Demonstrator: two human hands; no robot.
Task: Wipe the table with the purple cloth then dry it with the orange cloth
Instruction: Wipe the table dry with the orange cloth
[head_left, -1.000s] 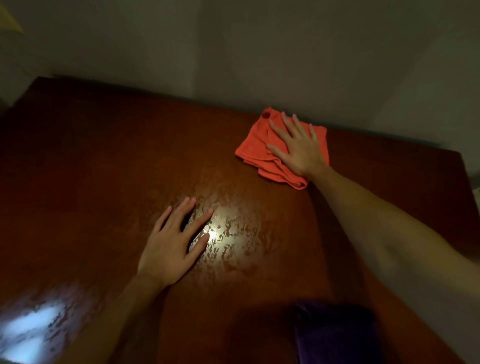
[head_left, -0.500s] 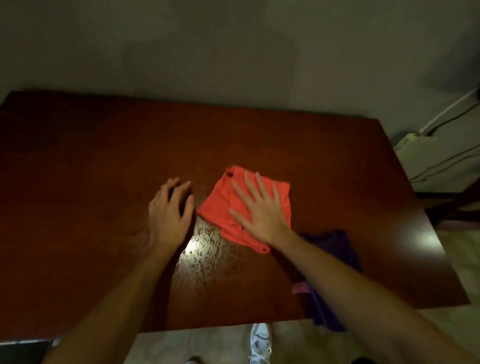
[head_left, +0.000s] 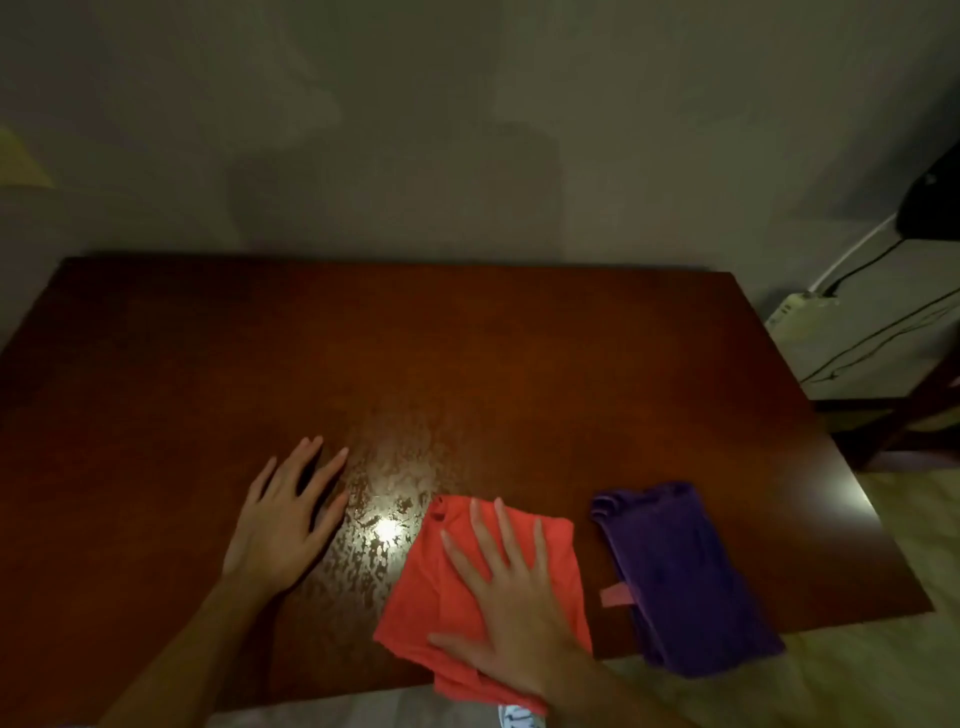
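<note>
Pressing orange cloth (head_left: 415, 592), right hand (head_left: 511, 597) flat | left hand (head_left: 283, 519) splayed | cloth's near edge overhangs table (head_left: 467, 364)

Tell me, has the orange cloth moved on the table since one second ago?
Yes. The orange cloth has come from the table's far edge to its near edge.

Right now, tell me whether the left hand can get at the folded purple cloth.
Probably not directly. The left hand lies flat on the brown wooden table, and the right hand pressing the orange cloth sits between it and the folded purple cloth.
</note>
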